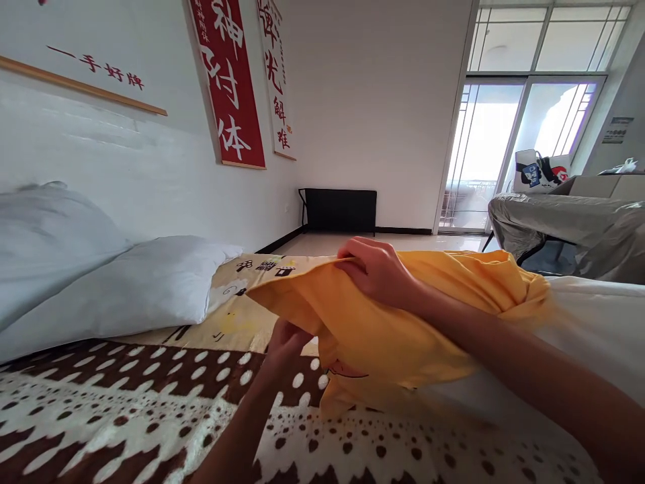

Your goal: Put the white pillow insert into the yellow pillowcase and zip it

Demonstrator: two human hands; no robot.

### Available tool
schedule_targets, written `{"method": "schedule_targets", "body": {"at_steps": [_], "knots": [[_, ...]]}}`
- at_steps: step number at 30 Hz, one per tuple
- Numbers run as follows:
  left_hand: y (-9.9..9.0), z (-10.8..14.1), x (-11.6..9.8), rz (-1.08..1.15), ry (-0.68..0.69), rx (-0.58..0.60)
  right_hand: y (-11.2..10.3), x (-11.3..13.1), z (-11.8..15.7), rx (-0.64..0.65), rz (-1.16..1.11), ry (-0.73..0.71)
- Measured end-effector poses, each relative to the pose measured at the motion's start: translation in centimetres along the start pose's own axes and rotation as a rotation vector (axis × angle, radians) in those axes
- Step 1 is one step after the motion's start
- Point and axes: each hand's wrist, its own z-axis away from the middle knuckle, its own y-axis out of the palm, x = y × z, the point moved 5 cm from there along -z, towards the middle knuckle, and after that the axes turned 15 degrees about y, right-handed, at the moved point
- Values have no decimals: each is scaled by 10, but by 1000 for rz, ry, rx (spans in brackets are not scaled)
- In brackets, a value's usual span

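A yellow pillowcase (383,323) is held up over the bed, with one corner pointing left and part of a printed figure near its lower edge. My right hand (375,269) is closed on its upper edge, thumb and fingers pinching the fabric. Lower and to the left, my left hand (288,343) is closed on the cloth beneath that corner; its fingertips are partly hidden by the fabric. At the right, the bunched end of the case lies against a soft white pillow (599,316). Whether the pillow reaches inside the case is hidden.
Two white pillows, one in front (156,286) and one behind (45,242), lie at the left on a brown-and-white patterned blanket (136,417). A black folded panel (341,210) leans at the far wall. Plastic-covered furniture (564,218) stands right, near glass doors (484,148).
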Motion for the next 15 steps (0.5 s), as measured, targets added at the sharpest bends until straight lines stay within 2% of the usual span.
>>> {"method": "schedule_targets", "body": {"at_steps": [6, 9, 12, 13, 15], "knots": [[23, 1, -21, 21, 181, -21, 1, 1, 0, -9, -1, 39], [35, 4, -28, 28, 184, -23, -2, -1, 2, -43, 13, 51], [34, 5, -31, -86, 146, -166, -6, -2, 5, -78, 12, 71], [31, 4, -32, -119, 156, -219, -8, -3, 6, -96, 9, 76], [29, -2, -37, -147, 221, -244, -11, -4, 10, -149, 4, 86]]}}
